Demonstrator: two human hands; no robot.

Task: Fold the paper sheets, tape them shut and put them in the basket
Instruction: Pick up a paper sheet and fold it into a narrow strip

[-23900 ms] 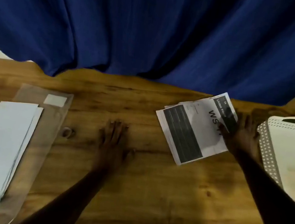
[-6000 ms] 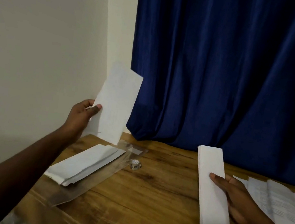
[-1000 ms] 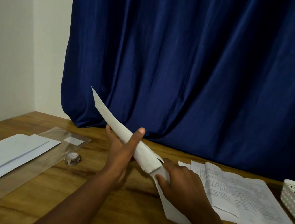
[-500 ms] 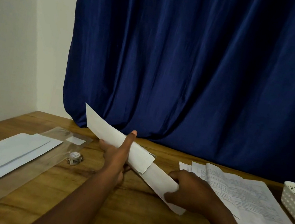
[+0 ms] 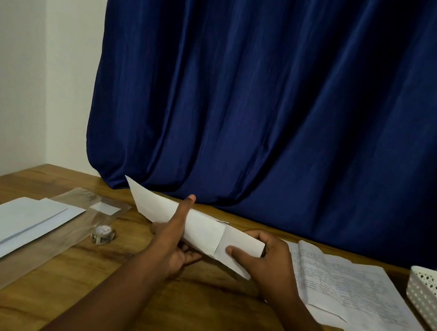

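Head view, and both hands are up over the wooden table (image 5: 190,315), working one piece between them. The left hand (image 5: 172,246) cups the white envelope (image 5: 177,210) from below, thumb stretched straight up across its front face, fingers curled underneath. The right hand (image 5: 262,261) pinches the folded paper (image 5: 239,248), thumb flat on the near face, fingers wrapped over the top edge. That folded sheet sits partway inside the envelope's open end, the rest sticking out toward the right; the whole thing is held off the tabletop, tilted, with the envelope's far corner pointing up at the blue curtain (image 5: 290,105).

Over on the left, a stack of envelopes (image 5: 6,228) lies flat on a clear plastic sleeve (image 5: 39,252), and just beside the sleeve's edge stands a small roll of tape (image 5: 102,234).

On the right, printed paper sheets (image 5: 348,290) are spread on the table, near the right hand. At the far right edge, a white perforated basket (image 5: 429,296), only partly in view.
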